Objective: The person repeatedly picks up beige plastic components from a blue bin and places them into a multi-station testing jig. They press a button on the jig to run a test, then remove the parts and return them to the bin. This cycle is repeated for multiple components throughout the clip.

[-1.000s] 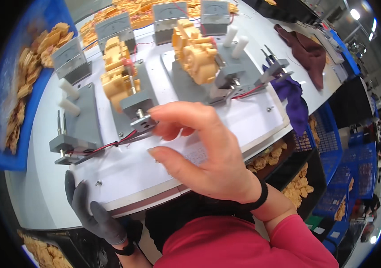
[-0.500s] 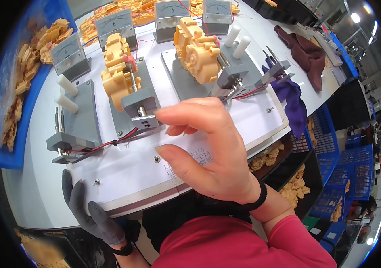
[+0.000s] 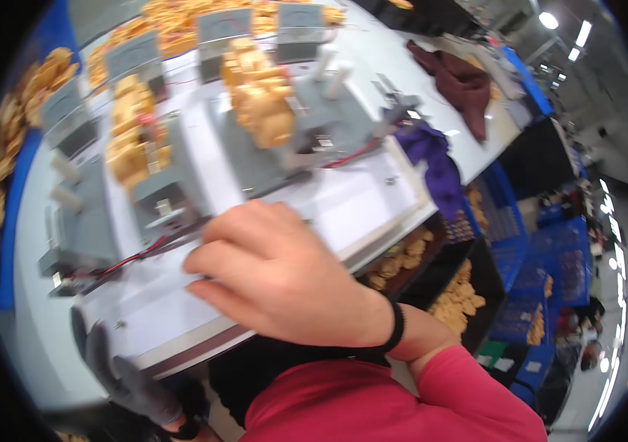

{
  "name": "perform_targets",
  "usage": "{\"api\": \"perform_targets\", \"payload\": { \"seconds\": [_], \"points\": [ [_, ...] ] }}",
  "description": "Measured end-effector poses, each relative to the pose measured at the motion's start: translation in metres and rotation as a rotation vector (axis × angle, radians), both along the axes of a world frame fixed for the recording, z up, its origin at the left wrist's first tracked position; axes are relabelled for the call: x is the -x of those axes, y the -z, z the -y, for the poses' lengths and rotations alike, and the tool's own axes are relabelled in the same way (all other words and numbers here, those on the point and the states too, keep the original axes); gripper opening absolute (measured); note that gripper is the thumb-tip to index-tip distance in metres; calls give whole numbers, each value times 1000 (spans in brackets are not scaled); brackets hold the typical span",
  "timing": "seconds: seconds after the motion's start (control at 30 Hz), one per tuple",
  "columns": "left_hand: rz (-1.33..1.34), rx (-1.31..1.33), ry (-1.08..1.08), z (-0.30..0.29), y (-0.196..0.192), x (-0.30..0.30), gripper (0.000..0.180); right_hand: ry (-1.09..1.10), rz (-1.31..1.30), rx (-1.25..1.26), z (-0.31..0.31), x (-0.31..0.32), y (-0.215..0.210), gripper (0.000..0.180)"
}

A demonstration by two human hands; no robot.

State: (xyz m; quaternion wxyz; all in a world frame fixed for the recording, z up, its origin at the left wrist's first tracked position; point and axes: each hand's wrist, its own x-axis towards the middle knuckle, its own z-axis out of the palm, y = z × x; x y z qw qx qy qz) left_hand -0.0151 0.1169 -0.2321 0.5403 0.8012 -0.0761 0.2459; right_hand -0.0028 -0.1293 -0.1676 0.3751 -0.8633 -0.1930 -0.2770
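My bare right hand (image 3: pixel 273 276) is over the front of the white-covered board (image 3: pixel 153 324), its fingers curled in and fingertips brought together. A small toggle switch stood around that spot earlier; the fingers now hide whatever lies beneath. My left hand (image 3: pixel 126 376), in a grey glove, lies at the board's left front corner, fingers stretched and thumb apart. Beyond the right hand, a yellow plastic gear housing (image 3: pixel 133 140) sits on a grey fixture (image 3: pixel 174 158) with a metal shaft and clamp block. A second yellow gear housing (image 3: pixel 259 96) rests on the fixture to its right.
Several analog meters (image 3: pixel 224 37) line the back. At left stands a fixture with white pegs (image 3: pixel 67 199), beside a blue bin (image 3: pixel 23 191) of yellow parts. Purple cloth (image 3: pixel 435 166) and brown cloth (image 3: pixel 457 85) lie right. Black crates (image 3: pixel 443 287) hold more parts.
My right hand has closed its fingers from a wide curve and come down toward the board's front. The whole view has shifted, so the bench sits further left, and it is blurred.
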Motion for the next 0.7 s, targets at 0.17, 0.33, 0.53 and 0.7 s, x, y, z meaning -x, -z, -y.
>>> {"api": "perform_targets", "payload": {
  "seconds": [0.17, 0.33, 0.53, 0.7],
  "points": [
    [124, 4, -3, 8, -1, -3, 52, 31, -16, 114, 0, 1, 0, 16],
    [-8, -172, -126, 4, -4, -1, 53, 13, -17, 101, 5, 0, 4, 15],
    [23, -174, -162, 3, 0, -6, 54, -18, -4, 93, 3, -2, 6, 8],
    [28, -171, -157, 7, 0, -13, 54, -13, 2, 136, 2, -1, 7, 11]
  ]
}}
